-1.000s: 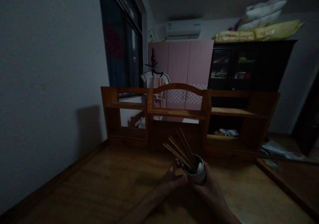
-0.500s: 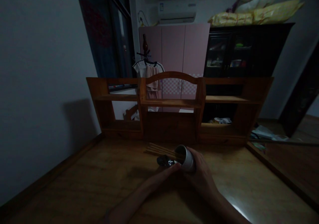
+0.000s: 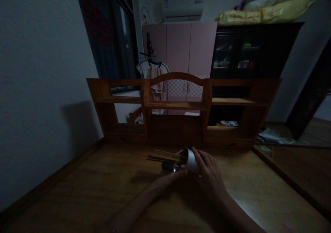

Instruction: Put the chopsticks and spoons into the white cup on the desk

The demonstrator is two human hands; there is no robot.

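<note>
My right hand [image 3: 209, 167] is wrapped round a pale cup [image 3: 191, 161], which lies tilted with its mouth to the left. Out of the mouth stick several thin wooden chopsticks [image 3: 164, 154]. Below them a shiny, dark, rounded utensil end [image 3: 169, 166], like a metal spoon's bowl, also pokes out. My left hand [image 3: 178, 175] is at the cup's mouth, its thumb on the near side and fingertips just visible behind the chopsticks. The utensils run between thumb and fingers; most of that grip is hidden.
Both hands are above a wooden tabletop [image 3: 103, 181]. A wooden shelf unit [image 3: 177, 105] stands along its far edge, and a white wall [image 3: 46, 88] rises at the left. Behind are a pink wardrobe [image 3: 178, 46], a dark cabinet [image 3: 269, 53] and hanging clothes [image 3: 156, 77].
The cup has tipped further toward level, its mouth now facing more to the left. The chopsticks have shifted slightly left and lie flatter. My right fingers have moved over the cup's upper side.
</note>
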